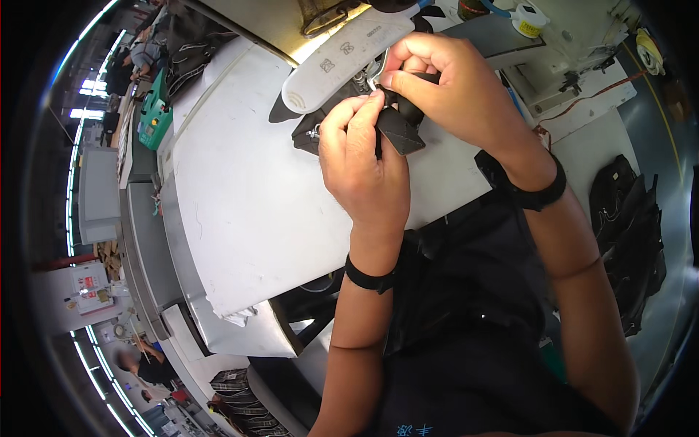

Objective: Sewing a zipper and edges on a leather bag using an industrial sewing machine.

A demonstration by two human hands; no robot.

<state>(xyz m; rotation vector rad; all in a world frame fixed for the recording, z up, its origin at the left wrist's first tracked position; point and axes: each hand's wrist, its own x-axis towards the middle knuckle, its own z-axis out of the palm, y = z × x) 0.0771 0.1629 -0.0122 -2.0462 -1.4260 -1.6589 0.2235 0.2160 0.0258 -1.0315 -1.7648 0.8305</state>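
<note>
A black fabric piece (pixel 400 133), folded and stiff with a pointed corner, is at the sewing machine's needle area. My left hand (pixel 364 160) is closed on it, the fingertips pinching it just in front of the presser foot (pixel 373 74). Metal hardware shows on its left side. My right hand (pixel 455 91) is closed in a pinch right beside the presser foot; what is between thumb and forefinger is too small to make out. Over the work reaches the machine's white arm (pixel 346 60), which partly covers the needle area.
Around the machine spreads a white tabletop (pixel 251 197). A white thread spool (pixel 529 20) stands behind my right hand. Black fabric pieces (pixel 625 240) hang at the right. A green box-like object (pixel 155 113) lies at the far left. Other people are in the background on the left.
</note>
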